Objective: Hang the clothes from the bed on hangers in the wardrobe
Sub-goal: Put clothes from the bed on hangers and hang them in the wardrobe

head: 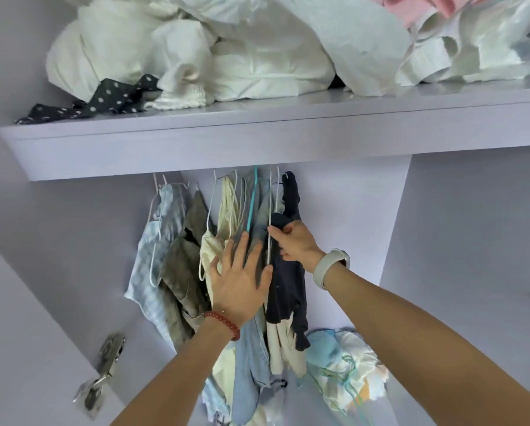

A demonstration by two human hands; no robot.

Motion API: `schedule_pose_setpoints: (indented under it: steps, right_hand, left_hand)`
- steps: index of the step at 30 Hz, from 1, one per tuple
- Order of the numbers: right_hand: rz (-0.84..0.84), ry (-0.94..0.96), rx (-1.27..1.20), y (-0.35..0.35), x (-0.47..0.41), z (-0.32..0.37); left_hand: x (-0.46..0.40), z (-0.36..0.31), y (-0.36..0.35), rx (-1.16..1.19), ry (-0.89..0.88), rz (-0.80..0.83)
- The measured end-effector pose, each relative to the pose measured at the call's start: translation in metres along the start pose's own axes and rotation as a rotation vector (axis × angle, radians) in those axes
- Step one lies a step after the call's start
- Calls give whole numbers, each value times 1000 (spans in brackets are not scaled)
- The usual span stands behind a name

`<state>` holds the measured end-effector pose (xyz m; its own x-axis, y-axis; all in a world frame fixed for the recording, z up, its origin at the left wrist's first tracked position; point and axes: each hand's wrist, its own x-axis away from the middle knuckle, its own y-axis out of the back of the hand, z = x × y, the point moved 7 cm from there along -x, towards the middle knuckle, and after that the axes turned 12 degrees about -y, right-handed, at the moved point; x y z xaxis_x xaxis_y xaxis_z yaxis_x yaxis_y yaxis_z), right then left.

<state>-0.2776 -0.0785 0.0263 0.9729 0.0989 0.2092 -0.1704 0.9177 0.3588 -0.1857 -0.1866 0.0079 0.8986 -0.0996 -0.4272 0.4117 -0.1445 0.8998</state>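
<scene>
Inside the lilac wardrobe, several garments hang on wire hangers under the shelf [196, 146]. My left hand [240, 279], with a red bead bracelet, lies flat with straight fingers against the cream top [217, 241] and grey-blue clothes, pushing them leftward. My right hand [294, 241], with a white wristband, pinches the shoulder of a dark navy garment [288, 287] on a white hanger [270, 216] at the right end of the row. A teal hanger [251, 204] hangs just left of it. The rail is hidden behind the shelf edge.
White bedding and bags [227, 56] and a black polka-dot cloth [103, 99] fill the top shelf. A light blue striped shirt [159, 241] and an olive garment [187, 262] hang at left. A pale blue bundle [340, 358] lies at the lower right. A door hinge [103, 373] sits lower left.
</scene>
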Motion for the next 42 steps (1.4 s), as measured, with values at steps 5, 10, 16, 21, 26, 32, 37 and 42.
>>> schedule_pose_setpoints:
  steps: [5, 10, 16, 21, 26, 32, 37, 42]
  right_hand:
    - [54, -17, 18, 2, -4, 0]
    - [0, -86, 38, 13, -5, -2]
    - [-327, -4, 84, 65, 7, 2]
    - [-424, 96, -75, 102, 42, -9]
    - [-477, 122, -32, 136, 116, -85]
    - [-570, -129, 286, 180, 232, -220]
    - [-627, -459, 553, 219, 346, -328]
    - [-816, -688, 650, 233, 478, -378]
  left_hand:
    - [-3, -3, -5, 26, -17, 33]
    - [-2, -4, -7, 66, -12, 15]
    - [-4, -7, -3, 67, -3, 1]
    - [-6, -40, 29, 74, -122, -222]
    - [-14, -104, 30, 274, -354, -354]
    - [18, -227, -34, 487, -518, -84]
    - [94, -349, -85, 594, -969, 176]
    - [193, -443, -126, 828, -1165, 794]
